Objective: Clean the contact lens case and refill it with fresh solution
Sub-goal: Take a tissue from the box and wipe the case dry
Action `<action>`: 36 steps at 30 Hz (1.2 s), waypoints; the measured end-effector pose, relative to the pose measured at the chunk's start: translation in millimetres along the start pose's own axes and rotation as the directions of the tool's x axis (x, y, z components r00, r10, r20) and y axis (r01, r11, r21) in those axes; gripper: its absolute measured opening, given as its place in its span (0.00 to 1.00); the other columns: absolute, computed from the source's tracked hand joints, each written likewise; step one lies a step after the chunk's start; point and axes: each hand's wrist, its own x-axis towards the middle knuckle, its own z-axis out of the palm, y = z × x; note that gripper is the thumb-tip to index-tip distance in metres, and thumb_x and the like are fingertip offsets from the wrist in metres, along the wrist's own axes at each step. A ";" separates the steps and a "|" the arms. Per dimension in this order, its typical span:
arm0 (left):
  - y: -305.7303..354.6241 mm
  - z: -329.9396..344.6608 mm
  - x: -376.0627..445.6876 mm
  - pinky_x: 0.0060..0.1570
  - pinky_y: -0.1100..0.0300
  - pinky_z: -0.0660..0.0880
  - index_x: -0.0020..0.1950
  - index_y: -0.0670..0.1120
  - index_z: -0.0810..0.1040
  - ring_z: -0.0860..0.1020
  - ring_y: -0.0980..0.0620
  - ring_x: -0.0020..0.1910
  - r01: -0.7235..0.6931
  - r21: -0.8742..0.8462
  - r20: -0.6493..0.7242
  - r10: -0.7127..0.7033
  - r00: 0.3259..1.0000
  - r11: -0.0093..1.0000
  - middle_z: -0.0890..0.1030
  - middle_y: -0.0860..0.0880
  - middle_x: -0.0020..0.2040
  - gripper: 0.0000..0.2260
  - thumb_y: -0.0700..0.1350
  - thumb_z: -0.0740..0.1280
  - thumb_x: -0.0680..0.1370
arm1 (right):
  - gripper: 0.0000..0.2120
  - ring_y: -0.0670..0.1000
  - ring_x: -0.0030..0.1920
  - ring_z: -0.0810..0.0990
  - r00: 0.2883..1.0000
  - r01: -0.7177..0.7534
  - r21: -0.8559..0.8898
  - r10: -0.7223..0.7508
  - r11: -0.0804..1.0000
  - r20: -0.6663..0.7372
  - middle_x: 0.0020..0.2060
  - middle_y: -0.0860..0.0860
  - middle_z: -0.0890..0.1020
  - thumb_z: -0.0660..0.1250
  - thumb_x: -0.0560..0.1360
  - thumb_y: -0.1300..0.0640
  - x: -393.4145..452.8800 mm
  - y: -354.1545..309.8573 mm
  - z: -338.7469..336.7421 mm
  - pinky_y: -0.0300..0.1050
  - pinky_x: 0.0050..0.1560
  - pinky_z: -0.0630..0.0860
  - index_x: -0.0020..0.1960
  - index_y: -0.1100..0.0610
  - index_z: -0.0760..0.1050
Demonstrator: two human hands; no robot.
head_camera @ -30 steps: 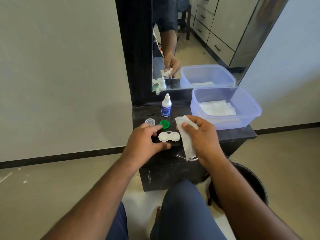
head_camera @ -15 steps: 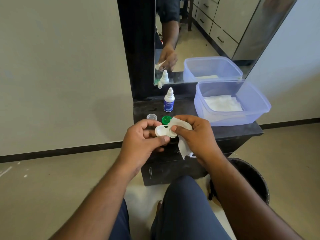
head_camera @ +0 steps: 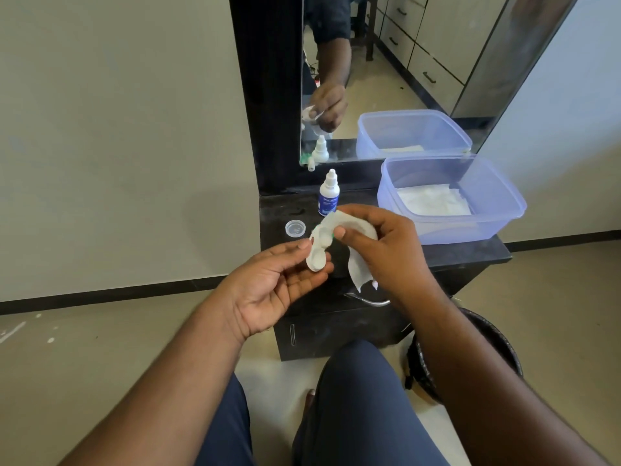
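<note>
Head view: your left hand [head_camera: 268, 287] is palm-up, pinching the white lens case [head_camera: 318, 253] between thumb and fingertips, lifted above the black counter [head_camera: 470, 255]. Your right hand [head_camera: 383, 250] grips a white tissue [head_camera: 353, 243], thumb pressing it onto the case's upper well; tissue tail hangs down below the hand. A sliver of green cap [head_camera: 316, 227] shows just behind the case. Clear cap [head_camera: 295, 227] lies on the counter left of the case. Solution bottle [head_camera: 328, 195] stands upright near the mirror [head_camera: 386, 79], capped. Blue plastic tub [head_camera: 504, 210] with tissues sits on the counter's right. Dark bin [head_camera: 497, 344] on the floor, bottom right.
</note>
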 end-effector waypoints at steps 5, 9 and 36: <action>3.7 0.7 6.5 0.47 0.57 0.81 0.64 0.39 0.75 0.83 0.44 0.52 -0.087 0.002 0.049 0.086 0.995 0.996 0.82 0.38 0.56 0.20 0.39 0.67 0.71 | 0.12 0.43 0.50 0.81 0.999 -0.037 -0.033 0.037 0.999 0.008 0.51 0.45 0.83 0.69 0.75 0.60 -4.4 -0.8 -8.3 0.38 0.52 0.77 0.57 0.51 0.81; 2.5 1.7 11.9 0.49 0.56 0.80 0.66 0.39 0.73 0.82 0.44 0.53 -0.115 0.009 0.100 0.114 0.988 0.993 0.80 0.38 0.59 0.20 0.38 0.64 0.73 | 0.15 0.45 0.47 0.83 1.000 0.011 0.022 -0.011 1.000 -0.018 0.46 0.48 0.85 0.73 0.71 0.63 -9.5 1.3 -3.5 0.37 0.50 0.79 0.57 0.53 0.79; 0.5 -6.6 18.1 0.49 0.52 0.81 0.62 0.39 0.76 0.83 0.44 0.50 -0.106 0.136 0.140 0.086 0.986 0.985 0.83 0.40 0.54 0.17 0.40 0.64 0.74 | 0.14 0.55 0.40 0.77 0.678 0.733 -0.466 -0.473 0.495 0.563 0.43 0.57 0.77 0.69 0.73 0.65 7.4 20.5 -10.7 0.47 0.37 0.77 0.58 0.59 0.80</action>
